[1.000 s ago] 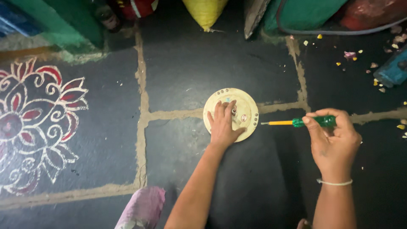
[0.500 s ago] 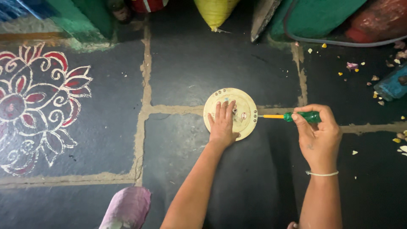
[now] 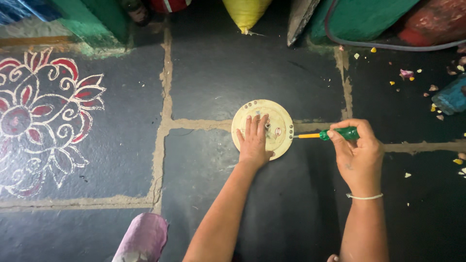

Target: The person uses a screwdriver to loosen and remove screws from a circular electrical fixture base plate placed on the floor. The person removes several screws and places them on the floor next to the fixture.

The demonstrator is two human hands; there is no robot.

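Note:
A round cream-coloured plastic disc [image 3: 272, 115] with small screws along its rim lies on the dark stone floor. My left hand [image 3: 254, 143] rests flat on the disc, fingers together, pressing it down. My right hand [image 3: 358, 154] grips a screwdriver [image 3: 326, 135] with a green handle and yellow shaft. The screwdriver lies level, its tip touching the disc's right edge. A white thread is tied around my right wrist.
A red and white floral floor drawing [image 3: 39, 116] covers the left. Along the top stand a yellow sack [image 3: 246, 12], a green wall base [image 3: 92, 22], a hose [image 3: 388, 44] and red objects. Scattered petals [image 3: 427, 82] and a blue object [image 3: 451, 97] lie at right. A purple cloth-covered knee [image 3: 143, 240] shows below.
The view has shifted slightly. Both hands stay on the disc and screwdriver in nearly the same pose; the screwdriver tip remains at the disc's right edge.

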